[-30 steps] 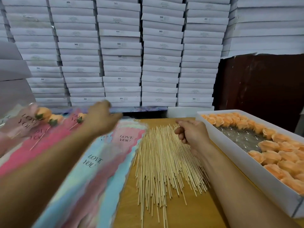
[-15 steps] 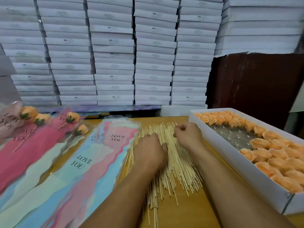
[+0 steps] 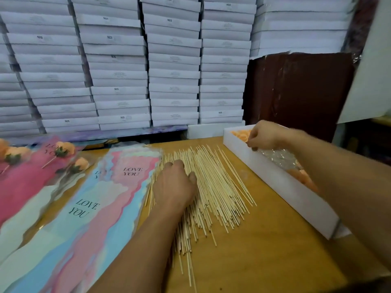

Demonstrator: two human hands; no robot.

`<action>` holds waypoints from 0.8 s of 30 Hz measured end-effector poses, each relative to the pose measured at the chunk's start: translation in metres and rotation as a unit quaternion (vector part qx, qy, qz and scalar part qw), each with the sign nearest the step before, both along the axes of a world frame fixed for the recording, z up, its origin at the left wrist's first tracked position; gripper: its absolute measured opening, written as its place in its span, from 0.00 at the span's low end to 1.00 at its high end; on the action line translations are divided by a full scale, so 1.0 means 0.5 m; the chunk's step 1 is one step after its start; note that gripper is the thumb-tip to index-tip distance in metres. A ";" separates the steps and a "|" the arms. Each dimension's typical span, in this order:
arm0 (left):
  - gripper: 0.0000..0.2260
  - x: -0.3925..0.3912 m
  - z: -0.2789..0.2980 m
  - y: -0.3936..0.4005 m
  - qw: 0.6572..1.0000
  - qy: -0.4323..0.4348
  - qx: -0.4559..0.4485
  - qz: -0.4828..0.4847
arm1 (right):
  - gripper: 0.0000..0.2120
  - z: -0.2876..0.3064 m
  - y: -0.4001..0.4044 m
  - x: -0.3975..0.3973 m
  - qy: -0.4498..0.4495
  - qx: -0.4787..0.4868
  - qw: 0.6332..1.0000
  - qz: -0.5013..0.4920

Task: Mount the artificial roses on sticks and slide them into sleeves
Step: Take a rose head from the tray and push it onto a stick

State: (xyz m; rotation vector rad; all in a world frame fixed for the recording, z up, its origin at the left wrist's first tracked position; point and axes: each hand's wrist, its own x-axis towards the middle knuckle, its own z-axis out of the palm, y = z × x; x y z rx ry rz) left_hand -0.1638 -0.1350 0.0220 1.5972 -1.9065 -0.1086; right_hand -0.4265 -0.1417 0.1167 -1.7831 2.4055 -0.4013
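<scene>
A spread pile of thin wooden sticks [image 3: 213,187] lies in the middle of the wooden table. My left hand [image 3: 174,185] rests on the pile's left part, with fingers and thumb curled down around some sticks; the fingertips are hidden. My right hand [image 3: 264,134] hovers over the far end of the white box [image 3: 275,176], fingers curled, nothing visible in them. Orange artificial roses [image 3: 240,134] lie in the box just left of that hand, and more roses [image 3: 302,176] show beside my forearm. Printed "LOVE YOU" sleeves [image 3: 118,187] lie to the left of the sticks.
Finished roses on sticks in pink sleeves [image 3: 61,153] lie at the far left. Stacks of flat white boxes [image 3: 173,60] form a wall behind the table. A dark brown panel [image 3: 300,92] stands behind the rose box. Bare table wood [image 3: 264,250] shows near the front edge.
My left hand swung from the sleeves on the left onto the stick pile and stayed there. My right hand left the top of the sticks and moved right, over the rose box.
</scene>
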 end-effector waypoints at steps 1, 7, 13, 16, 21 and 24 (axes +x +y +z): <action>0.14 -0.001 0.000 0.001 1.000 0.000 0.002 0.000 | 0.09 0.013 0.000 -0.007 0.001 0.020 1.000 0.008; 0.13 0.006 -0.002 0.003 1.000 0.009 0.009 -0.006 | 0.14 0.063 0.019 -0.028 0.110 0.302 0.946 -0.034; 0.13 0.003 -0.001 0.001 1.000 0.006 0.019 -0.005 | 0.29 0.029 0.051 -0.021 0.110 0.445 0.888 0.014; 0.13 0.000 -0.003 0.001 1.000 0.001 0.019 0.000 | 0.26 0.007 0.053 -0.027 0.161 0.424 0.891 0.018; 0.12 0.002 0.000 -0.001 1.000 0.006 0.030 0.002 | 0.15 -0.016 0.058 -0.041 0.193 0.385 0.903 0.013; 0.12 0.002 -0.001 0.000 1.000 0.002 0.028 0.006 | 0.12 0.003 0.060 -0.049 0.150 0.351 0.924 0.001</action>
